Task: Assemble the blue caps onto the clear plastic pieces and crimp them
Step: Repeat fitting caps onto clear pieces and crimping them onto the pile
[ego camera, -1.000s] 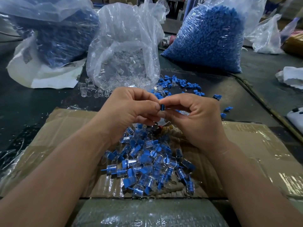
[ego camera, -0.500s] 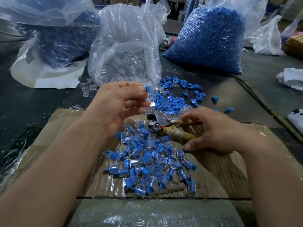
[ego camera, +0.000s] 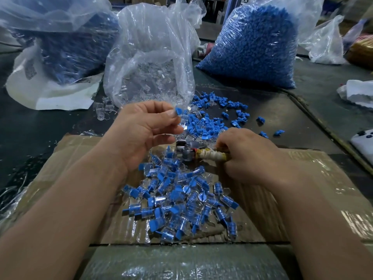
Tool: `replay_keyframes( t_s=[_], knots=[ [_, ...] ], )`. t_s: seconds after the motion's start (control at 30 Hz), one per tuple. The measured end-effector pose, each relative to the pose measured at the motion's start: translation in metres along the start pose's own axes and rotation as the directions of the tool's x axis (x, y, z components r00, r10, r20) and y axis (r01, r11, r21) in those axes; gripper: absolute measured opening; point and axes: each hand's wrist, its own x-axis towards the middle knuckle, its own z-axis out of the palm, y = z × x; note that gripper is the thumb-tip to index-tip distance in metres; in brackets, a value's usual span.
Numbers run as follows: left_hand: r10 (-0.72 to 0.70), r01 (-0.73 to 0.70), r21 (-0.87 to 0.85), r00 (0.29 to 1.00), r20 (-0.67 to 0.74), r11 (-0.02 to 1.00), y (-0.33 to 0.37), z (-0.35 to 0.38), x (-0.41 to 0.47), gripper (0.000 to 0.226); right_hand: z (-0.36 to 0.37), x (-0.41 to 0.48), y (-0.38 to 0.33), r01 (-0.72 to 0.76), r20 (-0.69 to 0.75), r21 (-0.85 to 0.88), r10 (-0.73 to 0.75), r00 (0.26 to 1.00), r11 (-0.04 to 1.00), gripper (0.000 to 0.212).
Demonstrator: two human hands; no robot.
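My left hand (ego camera: 141,130) pinches a clear plastic piece with a blue cap (ego camera: 178,111) on it, held up above the table. My right hand (ego camera: 248,154) grips the tape-wrapped handle of the crimping pliers (ego camera: 210,156), whose metal head (ego camera: 186,151) lies on the cardboard. A heap of capped pieces (ego camera: 181,201) lies on the cardboard between my forearms. Loose blue caps (ego camera: 207,122) are scattered beyond my hands. Clear pieces fill an open bag (ego camera: 149,77) behind them.
A large bag of blue caps (ego camera: 254,43) stands at the back right, another bag of blue parts (ego camera: 60,43) at the back left. The flattened cardboard (ego camera: 302,199) covers the near table. White cloth (ego camera: 359,91) and a white device (ego camera: 363,140) lie at the right edge.
My hands separated from joining a cap to a clear piece. The left hand stayed raised with the capped piece; the right hand dropped onto the pliers handle and closed its fingers round it.
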Motion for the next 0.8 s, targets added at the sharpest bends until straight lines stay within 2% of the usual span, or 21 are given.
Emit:
replay_keyframes(
  t_s=[0.1,0.2,0.3,0.37,0.6,0.8],
  knots=[
    [0.021,-0.021,0.039,1.0,0.0,0.999,-0.002,0.001,0.001,0.006,-0.001,-0.004,0.005,-0.056,-0.111,0.02,0.058,0.992,0.998,0.012],
    [0.074,-0.072,0.104,0.997,-0.017,0.992,-0.004,0.004,0.0,0.014,-0.002,-0.004,0.01,-0.118,-0.272,0.126,0.149,0.951,0.985,0.012],
    [0.146,-0.141,0.174,0.989,-0.017,0.975,-0.005,0.007,-0.002,0.017,-0.002,-0.003,0.009,-0.063,-0.347,0.287,0.165,0.923,0.956,0.016],
    [0.18,-0.176,0.192,0.984,-0.003,0.965,-0.006,0.011,-0.003,0.017,-0.001,-0.004,0.006,-0.007,-0.34,0.342,0.131,0.931,0.94,0.018],
    [0.236,-0.228,0.204,0.972,-0.017,0.952,-0.005,0.015,-0.006,0.017,-0.001,-0.005,-0.001,0.058,-0.256,0.356,0.038,0.966,0.933,0.014],
    [0.247,-0.236,0.216,0.969,-0.024,0.948,-0.005,0.016,-0.006,0.018,0.002,-0.003,-0.003,0.07,-0.233,0.298,0.002,0.973,0.952,0.009]
  ],
)
